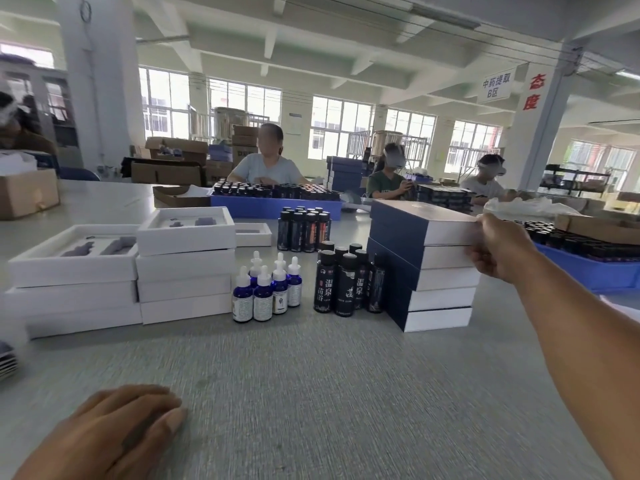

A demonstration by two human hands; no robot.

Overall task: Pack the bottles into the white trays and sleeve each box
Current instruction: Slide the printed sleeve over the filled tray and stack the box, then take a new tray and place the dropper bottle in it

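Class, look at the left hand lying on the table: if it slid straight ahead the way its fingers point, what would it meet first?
Probably the dropper bottles. The left hand points up and to the right across bare table, though depth is hard to judge.

The table (311, 375) is pale grey with a fine woven fleck. The trays (185, 233) are white, their cut-outs grey-lilac inside. The dropper bottles (263, 292) are cobalt blue with white droppers and white labels. The tall bottles (341, 282) are black with black caps and white characters; those further back (304, 230) carry an orange-red stripe. The sleeves (398, 223) are navy, and the box ends (446, 278) showing in them are white. The crates (273, 206) are bright blue. The cartons (29, 194) are brown. The pillar (533, 91) is white with red characters.
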